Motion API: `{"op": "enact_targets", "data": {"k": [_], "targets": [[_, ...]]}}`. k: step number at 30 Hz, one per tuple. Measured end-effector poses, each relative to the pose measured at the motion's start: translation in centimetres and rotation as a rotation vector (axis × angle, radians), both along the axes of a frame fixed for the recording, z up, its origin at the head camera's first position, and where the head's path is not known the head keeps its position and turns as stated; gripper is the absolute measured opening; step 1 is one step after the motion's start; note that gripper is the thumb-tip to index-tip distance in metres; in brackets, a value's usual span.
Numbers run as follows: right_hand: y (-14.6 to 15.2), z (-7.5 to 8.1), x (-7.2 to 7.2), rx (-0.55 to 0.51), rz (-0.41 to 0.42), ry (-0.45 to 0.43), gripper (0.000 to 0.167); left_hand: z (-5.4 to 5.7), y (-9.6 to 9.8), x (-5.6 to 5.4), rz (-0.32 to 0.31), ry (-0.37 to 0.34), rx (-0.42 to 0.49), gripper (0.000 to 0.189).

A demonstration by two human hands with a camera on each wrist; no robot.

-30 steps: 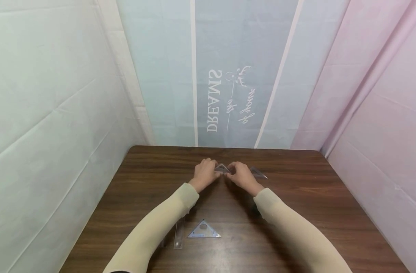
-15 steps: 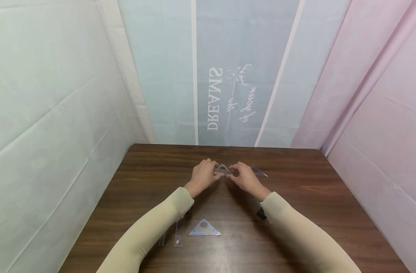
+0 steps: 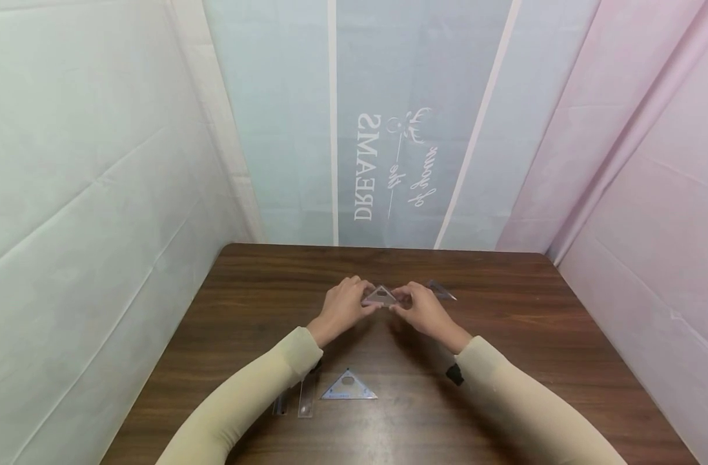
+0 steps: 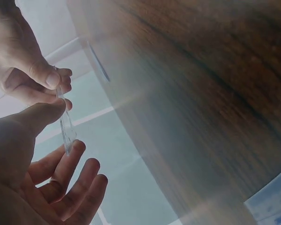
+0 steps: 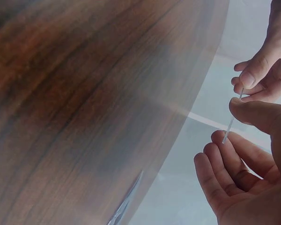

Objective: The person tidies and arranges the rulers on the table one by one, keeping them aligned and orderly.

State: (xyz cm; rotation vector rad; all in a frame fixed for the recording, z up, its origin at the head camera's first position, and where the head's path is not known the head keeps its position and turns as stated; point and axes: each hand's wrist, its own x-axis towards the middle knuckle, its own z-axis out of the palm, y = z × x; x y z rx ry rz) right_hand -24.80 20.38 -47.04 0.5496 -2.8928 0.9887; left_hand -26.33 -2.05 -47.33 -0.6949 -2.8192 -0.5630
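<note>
A small clear set square point(image 3: 381, 297) is held between both hands above the far half of the wooden table, its peak pointing away. My left hand point(image 3: 343, 303) pinches its left corner between thumb and fingers. On the opposite corner, my right hand point(image 3: 426, 312) has thumb and fingertips. Seen edge-on in the left wrist view, the set square point(image 4: 67, 125) is a thin clear strip with the left thumb point(image 4: 47, 115) on its face. In the right wrist view, the right thumb point(image 5: 248, 111) lies against the set square point(image 5: 228, 129) and the other fingers spread below.
A second set square point(image 3: 442, 290) lies just beyond the right hand. Nearer the front lie a larger blue-marked set square point(image 3: 349, 386), a clear ruler point(image 3: 306, 400) and a narrow clear piece point(image 3: 280, 405) partly beneath the left sleeve. The brown table point(image 3: 528, 361) meets a curtain backdrop.
Both hands have drawn the held set square slightly nearer the body, and more of it shows between them. The other pieces on the table stay where they were.
</note>
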Motion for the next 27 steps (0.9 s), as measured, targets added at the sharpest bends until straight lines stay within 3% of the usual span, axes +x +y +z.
{"op": "enact_targets", "data": {"k": [15, 27], "targets": [[0.5, 0.4, 1.8, -0.004, 0.036, 0.041, 0.030, 0.3, -0.4, 1.6, -0.055, -0.016, 0.025, 0.040], [1.3, 0.3, 3.9, 0.030, 0.063, 0.062, 0.030, 0.5, -0.2, 3.7, -0.080, -0.036, 0.032, 0.040]]}}
